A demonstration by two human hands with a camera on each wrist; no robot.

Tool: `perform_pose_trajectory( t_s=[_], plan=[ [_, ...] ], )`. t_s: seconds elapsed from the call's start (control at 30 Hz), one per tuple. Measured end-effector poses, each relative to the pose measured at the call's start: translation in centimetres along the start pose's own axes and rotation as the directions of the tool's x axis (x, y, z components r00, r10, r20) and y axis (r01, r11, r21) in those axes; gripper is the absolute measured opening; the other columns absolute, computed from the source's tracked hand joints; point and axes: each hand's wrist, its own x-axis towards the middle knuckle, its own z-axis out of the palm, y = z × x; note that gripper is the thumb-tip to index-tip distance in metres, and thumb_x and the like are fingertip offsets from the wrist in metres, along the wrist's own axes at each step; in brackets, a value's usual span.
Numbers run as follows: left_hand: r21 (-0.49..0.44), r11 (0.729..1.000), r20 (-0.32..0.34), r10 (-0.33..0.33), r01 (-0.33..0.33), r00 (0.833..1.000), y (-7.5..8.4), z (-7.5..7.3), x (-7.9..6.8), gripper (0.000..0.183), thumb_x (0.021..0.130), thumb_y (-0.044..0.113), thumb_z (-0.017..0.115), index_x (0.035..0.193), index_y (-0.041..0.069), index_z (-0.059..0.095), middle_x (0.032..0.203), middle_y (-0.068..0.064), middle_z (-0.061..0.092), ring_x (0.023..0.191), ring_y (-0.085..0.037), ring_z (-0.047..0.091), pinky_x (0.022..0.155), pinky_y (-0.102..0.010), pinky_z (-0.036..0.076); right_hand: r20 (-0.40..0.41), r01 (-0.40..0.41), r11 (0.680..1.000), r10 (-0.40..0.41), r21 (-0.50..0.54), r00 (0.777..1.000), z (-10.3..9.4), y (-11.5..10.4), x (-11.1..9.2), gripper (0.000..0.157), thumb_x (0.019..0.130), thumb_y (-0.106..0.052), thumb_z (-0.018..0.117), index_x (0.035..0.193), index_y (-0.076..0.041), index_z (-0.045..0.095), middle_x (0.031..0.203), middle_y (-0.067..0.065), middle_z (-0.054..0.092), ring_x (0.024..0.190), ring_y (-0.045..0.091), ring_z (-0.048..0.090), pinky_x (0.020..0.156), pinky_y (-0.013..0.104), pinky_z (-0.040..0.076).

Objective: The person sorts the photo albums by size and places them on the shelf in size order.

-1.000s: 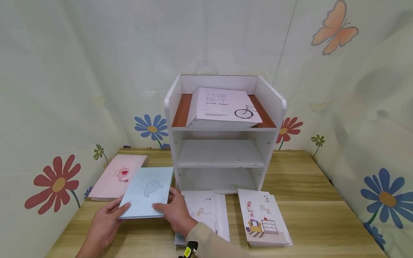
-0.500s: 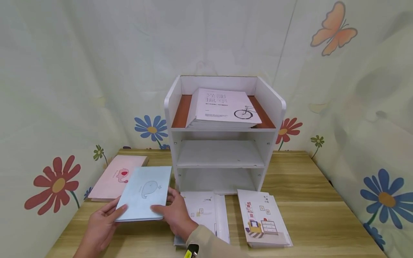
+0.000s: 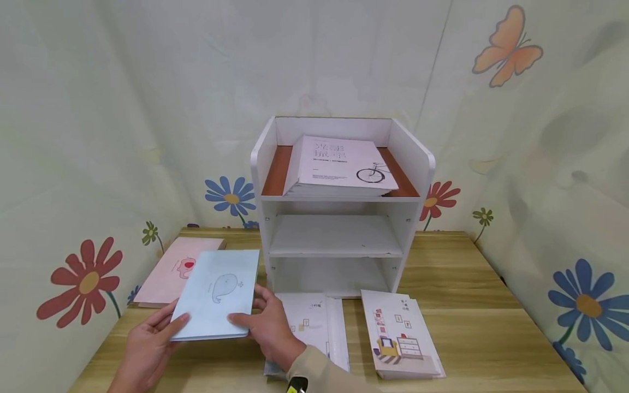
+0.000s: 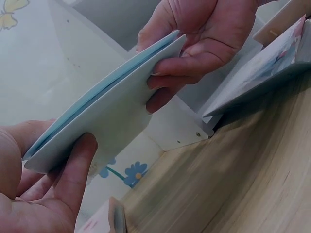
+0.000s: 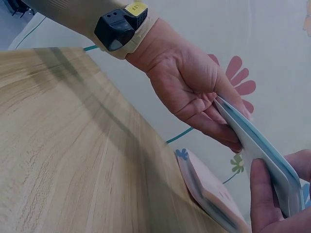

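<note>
Pale blue, the whale booklet (image 3: 216, 295) is pinched at its near-left corner by the left hand (image 3: 149, 346) and at its right edge by the right hand (image 3: 272, 326), above the table (image 3: 442, 273). It has been shifted slightly leftward, so handling is judged unfinished. Beyond, the pink booklet (image 3: 164, 273) is partly hidden.

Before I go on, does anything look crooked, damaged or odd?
Two minor things: the book stack on top of the shelf sits slightly askew to its sides, and the middle board has dark marks along its front edge, perhaps chips. The held blue book shows no obvious damage.
</note>
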Motion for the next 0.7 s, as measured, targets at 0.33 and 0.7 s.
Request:
perform_pose_trajectory(
  t_s=[0.33, 0.7],
  plan=[
    [-0.029, 0.999, 0.039, 0.039, -0.038, 0.998, 0.7, 0.0, -1.4, 0.085, 0.089, 0.016, 0.081, 0.158, 0.014, 0.032, 0.103, 0.027, 0.071, 0.096, -0.002, 0.07, 0.086, -0.023, 0.061, 0.055, 0.014, 1.0, -0.015, 0.019, 0.998, -0.2, -1.0, -1.2, 0.079, 0.075, 0.013, 0.081, 0.145, -0.012, 0.053, 0.104, 0.008, 0.072, 0.074, 0.021, 0.073, 0.062, 0.033, 0.063],
    [-0.097, 0.984, 0.117, 0.16, -0.149, 0.98, 0.4, -0.9, -2.4, 0.048, 0.094, 0.005, 0.072, 0.131, 0.035, 0.067, 0.108, 0.019, 0.075, 0.097, -0.004, 0.073, 0.081, -0.023, 0.062, 0.103, 0.021, 0.998, -0.027, 0.059, 0.994, -0.2, -1.8, -2.7, 0.078, 0.076, 0.018, 0.078, 0.144, -0.011, 0.054, 0.106, 0.01, 0.073, 0.079, 0.025, 0.074, 0.07, 0.041, 0.065]
  ],
)
